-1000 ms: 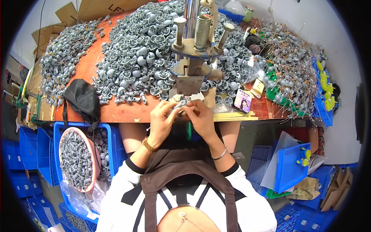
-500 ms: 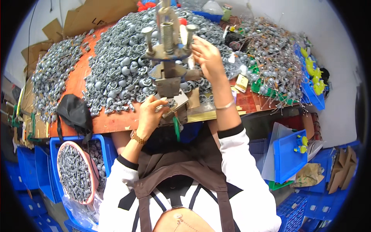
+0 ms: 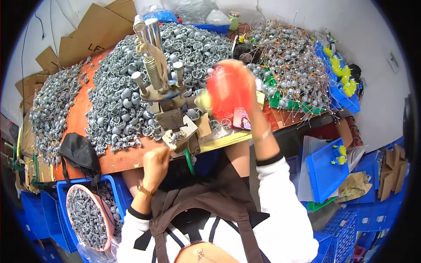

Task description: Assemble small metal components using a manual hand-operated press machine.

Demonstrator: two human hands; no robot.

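My left hand is closed at the table's front edge, just below the small metal fixture of a bench press. Whatever its fingers may pinch is hidden. A pale grey piece sits on the fixture. The press has a coil spring and upright posts; a green handle hangs beneath it. To its right, my right hand is raised over the table, smeared by motion. A large red shape, also smeared, overlaps its fingers, so their grip cannot be made out. A pale yellow blur lies beside the red.
Grey plastic parts heap behind the press. Wired parts pile at right, near yellow figures. A black bag lies at the left table edge. Below it, a pink basin of grey parts stands in a blue crate.
My left hand has drawn back from the fixture toward me and closed. My right hand has left the side of the press; a red blur now covers its fingers. The whole view has shifted.
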